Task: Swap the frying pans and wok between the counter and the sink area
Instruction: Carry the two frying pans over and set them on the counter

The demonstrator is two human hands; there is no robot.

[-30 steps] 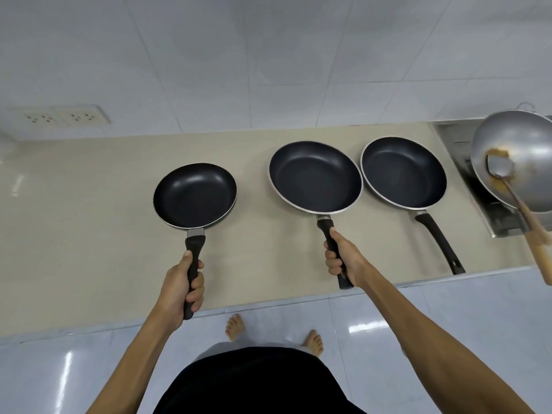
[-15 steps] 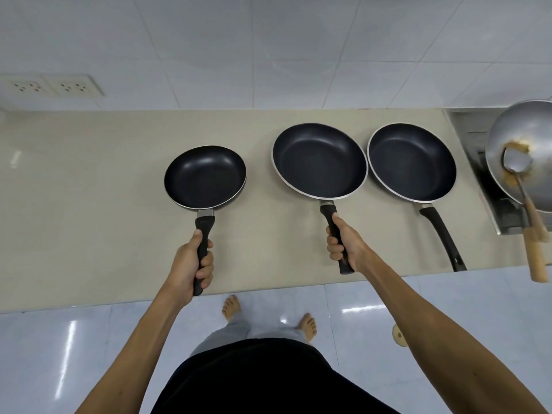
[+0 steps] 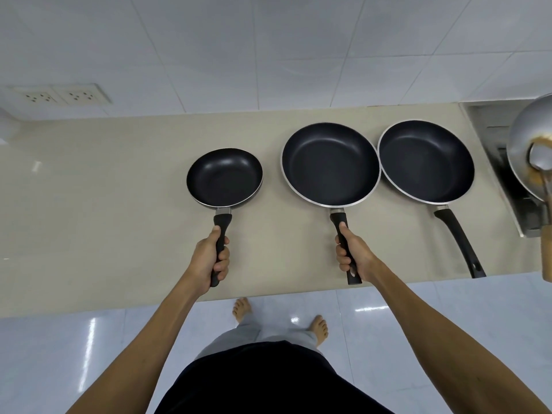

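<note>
Three black non-stick frying pans sit in a row on the beige counter (image 3: pixel 89 204). My left hand (image 3: pixel 209 258) grips the handle of the small pan (image 3: pixel 224 177) at the left. My right hand (image 3: pixel 352 258) grips the handle of the large middle pan (image 3: pixel 330 164). The third pan (image 3: pixel 425 161) lies untouched to the right, its rim touching the middle pan's, its handle pointing to the counter's front edge. A silver wok (image 3: pixel 525 144) rests tilted in the steel sink (image 3: pixel 490 135) at the far right, partly cut off by the frame.
A metal spatula (image 3: pixel 540 158) with a wooden handle and brown residue lies in the wok, its handle sticking out past the counter front. Two wall sockets (image 3: pixel 59 95) sit at the back left. A tiled wall stands behind; my bare feet are on the glossy floor below.
The view has drifted left, so the pans and sink sit further right in frame. Both hands keep the same grip on their handles; the pans' layout looks unchanged.
</note>
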